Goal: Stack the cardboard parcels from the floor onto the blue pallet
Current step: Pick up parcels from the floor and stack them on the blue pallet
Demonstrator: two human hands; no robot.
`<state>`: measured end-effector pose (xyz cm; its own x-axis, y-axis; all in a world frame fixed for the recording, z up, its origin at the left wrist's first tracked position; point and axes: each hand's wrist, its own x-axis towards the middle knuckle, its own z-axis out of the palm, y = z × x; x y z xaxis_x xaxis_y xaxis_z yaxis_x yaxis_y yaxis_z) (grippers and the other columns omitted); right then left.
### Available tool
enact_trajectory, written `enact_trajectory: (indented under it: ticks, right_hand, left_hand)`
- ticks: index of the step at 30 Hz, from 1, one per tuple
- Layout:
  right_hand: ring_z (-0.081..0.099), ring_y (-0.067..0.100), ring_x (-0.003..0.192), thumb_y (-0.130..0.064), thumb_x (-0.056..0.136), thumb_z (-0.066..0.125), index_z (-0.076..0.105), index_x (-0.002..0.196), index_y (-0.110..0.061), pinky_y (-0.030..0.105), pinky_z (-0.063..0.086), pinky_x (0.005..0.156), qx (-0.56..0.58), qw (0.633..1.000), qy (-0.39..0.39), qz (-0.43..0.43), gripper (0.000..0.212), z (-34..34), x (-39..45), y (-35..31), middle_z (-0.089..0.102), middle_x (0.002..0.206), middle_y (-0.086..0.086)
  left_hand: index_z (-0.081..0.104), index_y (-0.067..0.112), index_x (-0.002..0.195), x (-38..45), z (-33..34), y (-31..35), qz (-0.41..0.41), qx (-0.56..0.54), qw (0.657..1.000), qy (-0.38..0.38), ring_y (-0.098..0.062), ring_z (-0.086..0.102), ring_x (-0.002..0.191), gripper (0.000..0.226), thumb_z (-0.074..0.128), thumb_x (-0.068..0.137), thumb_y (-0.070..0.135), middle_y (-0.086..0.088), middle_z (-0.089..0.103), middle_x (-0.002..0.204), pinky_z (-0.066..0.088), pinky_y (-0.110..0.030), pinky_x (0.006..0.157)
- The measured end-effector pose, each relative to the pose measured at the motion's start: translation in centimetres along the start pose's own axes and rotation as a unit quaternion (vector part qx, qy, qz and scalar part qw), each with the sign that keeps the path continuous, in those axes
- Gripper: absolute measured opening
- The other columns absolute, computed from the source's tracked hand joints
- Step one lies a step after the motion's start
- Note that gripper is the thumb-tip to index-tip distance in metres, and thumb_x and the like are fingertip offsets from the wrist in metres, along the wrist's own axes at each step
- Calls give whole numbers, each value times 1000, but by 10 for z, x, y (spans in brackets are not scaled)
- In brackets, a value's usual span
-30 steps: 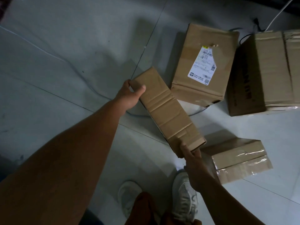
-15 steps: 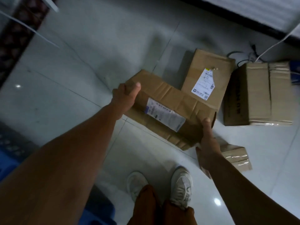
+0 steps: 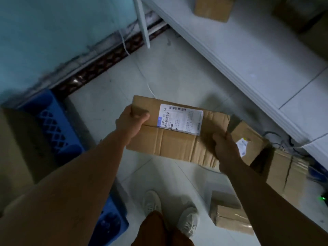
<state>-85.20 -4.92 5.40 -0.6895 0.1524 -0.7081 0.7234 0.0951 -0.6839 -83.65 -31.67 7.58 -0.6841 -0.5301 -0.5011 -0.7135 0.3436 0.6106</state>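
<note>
from the head view i have a flat cardboard parcel (image 3: 177,132) held up off the floor (image 3: 159,77), lying level between my two hands with its white shipping label (image 3: 181,119) facing up. my left hand (image 3: 131,121) grips the parcel's left end, thumb curled over the top face and the other fingers hidden behind the edge. my right hand (image 3: 225,150) grips the right end, fingers wrapped round the near right corner, where the cardboard is creased and crumpled.

the blue pallet (image 3: 58,128) sits at the left, against the base of the pale green wall (image 3: 44,32); only part of its lattice top shows, and another blue corner of it shows lower down by my left forearm. a dim brown shape at the far left edge lies over the pallet, but i cannot tell what it is.

more parcels remain on the floor at the right: one with a small label (image 3: 248,139) just behind my right hand, a taller box (image 3: 284,171) beside that one, and a small taped parcel (image 3: 229,212) near my right shoe (image 3: 188,221). my left shoe (image 3: 150,201) is beside it. a white counter (image 3: 266,55) runs along the upper right with a box (image 3: 213,8) on it, blurred. a thin white cable (image 3: 142,68) trails across the floor.
</note>
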Motion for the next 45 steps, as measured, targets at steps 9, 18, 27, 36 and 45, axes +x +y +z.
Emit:
enact_trajectory:
  ticks: [9, 18, 27, 36, 45]
  right_hand:
    - [53, 24, 99, -34, 100, 42, 32, 144, -26, 35, 43, 76, -224, 959, -69, -157, 46, 113, -61, -117, 52, 125, 7]
    - [52, 23, 104, -37, 97, 48, 35, 144, -26, 41, 48, 88, -247, 933, -163, -207, 51, 272, -124, -208, 50, 135, 7]
    - [50, 31, 120, -35, 92, 52, 31, 147, -31, 46, 47, 97, -308, 888, -237, -245, 60, 416, -175, -253, 46, 142, 8]
    - [58, 22, 98, -21, 91, 54, 52, 131, -28, 34, 49, 85, -357, 800, -404, -265, 40, 546, -192, -283, 61, 121, 3]
    - [55, 26, 108, -13, 94, 55, 46, 137, -18, 44, 46, 96, -448, 678, -518, -267, 44, 648, -229, -284, 56, 124, 5]
  left_hand:
    - [36, 17, 141, -18, -129, -20, -74, -179, 978, 82, -23, 51, 110, 63, 64, 88, 36, -7, 50, 132, 42, -41, 91]
    - [35, 21, 144, -10, -279, -49, -128, -270, 937, 182, -28, 50, 119, 69, 67, 85, 39, -7, 47, 139, 43, -49, 101]
    - [46, 16, 135, -7, -388, -76, -168, -341, 873, 307, -18, 54, 102, 58, 70, 84, 31, -1, 57, 124, 45, -33, 85]
    - [29, 20, 148, -1, -438, -92, -295, -387, 758, 434, -30, 44, 129, 76, 68, 85, 36, -9, 42, 146, 37, -48, 108]
    - [29, 21, 147, -15, -461, -102, -367, -424, 637, 528, -28, 47, 125, 68, 63, 90, 31, -6, 46, 141, 39, -43, 102]
